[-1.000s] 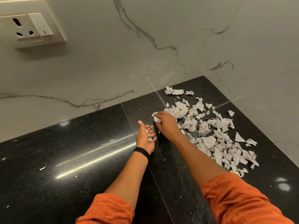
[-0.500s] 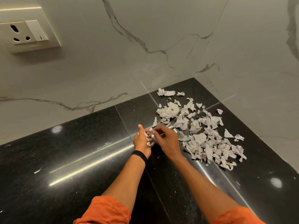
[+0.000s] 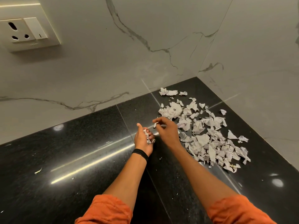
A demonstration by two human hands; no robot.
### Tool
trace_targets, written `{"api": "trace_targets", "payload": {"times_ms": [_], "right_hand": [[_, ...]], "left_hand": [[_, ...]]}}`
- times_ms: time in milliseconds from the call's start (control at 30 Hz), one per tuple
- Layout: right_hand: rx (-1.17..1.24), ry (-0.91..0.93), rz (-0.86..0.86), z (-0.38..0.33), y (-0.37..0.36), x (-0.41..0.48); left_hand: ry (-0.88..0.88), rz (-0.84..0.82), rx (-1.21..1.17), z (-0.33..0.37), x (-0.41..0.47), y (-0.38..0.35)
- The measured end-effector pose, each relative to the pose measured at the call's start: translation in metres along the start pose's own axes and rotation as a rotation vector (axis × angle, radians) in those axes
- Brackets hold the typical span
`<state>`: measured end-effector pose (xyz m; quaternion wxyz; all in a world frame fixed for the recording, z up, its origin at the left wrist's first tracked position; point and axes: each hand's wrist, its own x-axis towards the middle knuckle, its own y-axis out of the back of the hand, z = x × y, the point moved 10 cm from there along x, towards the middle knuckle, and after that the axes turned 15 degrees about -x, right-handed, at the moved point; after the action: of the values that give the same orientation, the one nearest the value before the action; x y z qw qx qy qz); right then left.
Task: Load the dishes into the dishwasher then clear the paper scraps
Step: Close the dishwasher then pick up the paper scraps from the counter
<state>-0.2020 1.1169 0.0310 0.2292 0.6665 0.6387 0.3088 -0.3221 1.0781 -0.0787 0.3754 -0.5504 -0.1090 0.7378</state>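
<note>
Left hand (image 3: pixel 143 140) cups half-hidden paper scraps (image 3: pixel 148 137); right hand (image 3: pixel 167 132) blurred.

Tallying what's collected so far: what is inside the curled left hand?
The left hand holds a small wad of paper scraps, partly showing. How many lie deeper against the palm is hidden by the grip.

Torn white paper scraps (image 3: pixel 208 135) scattered in countertop corner (image 3: pixel 186 84).
</note>
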Motion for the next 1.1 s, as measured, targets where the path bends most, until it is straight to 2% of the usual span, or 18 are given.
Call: {"api": "trace_targets", "payload": {"times_ms": [33,133,200,300,467,533,600,767,833,933,1000,1100], "right_hand": [[-0.118,0.036,-0.007,0.004,-0.004,0.008],[-0.539,0.226,-0.177,0.013,-0.034,0.018],[-0.617,0.255,-0.195,0.018,-0.040,0.014],[-0.490,0.215,-0.119,0.020,-0.031,0.001],[-0.005,-0.099,0.029,0.036,-0.004,-0.028],[0.152,-0.141,0.081,0.029,0.006,-0.035],[0.195,-0.129,0.079,0.021,0.006,-0.038],[-0.039,-0.028,0.008,0.013,-0.006,-0.039],[-0.053,0.014,-0.050,0.010,-0.008,-0.033],[-0.065,-0.035,-0.059,0.025,-0.003,-0.018],[-0.225,-0.021,-0.049,0.035,0.001,-0.003],[-0.531,0.064,-0.138,0.042,-0.008,0.018]], "left_hand": [[0.001,-0.008,-0.007,0.001,0.000,-0.001],[-0.020,-0.026,0.001,0.008,0.003,-0.001],[-0.027,-0.041,0.001,0.008,0.006,0.000],[-0.034,-0.061,0.032,0.006,0.008,0.003],[-0.074,-0.076,0.145,-0.002,-0.005,-0.006],[-0.062,-0.077,0.154,-0.009,-0.009,-0.008],[-0.031,-0.094,0.141,-0.017,-0.010,-0.012],[0.044,-0.080,0.088,-0.028,-0.019,-0.012],[0.044,-0.059,0.062,-0.025,-0.016,-0.006],[0.015,-0.037,0.072,-0.015,-0.013,-0.007],[0.008,-0.038,0.079,-0.011,-0.012,-0.011],[0.025,-0.057,0.059,-0.012,-0.007,-0.015]]}}
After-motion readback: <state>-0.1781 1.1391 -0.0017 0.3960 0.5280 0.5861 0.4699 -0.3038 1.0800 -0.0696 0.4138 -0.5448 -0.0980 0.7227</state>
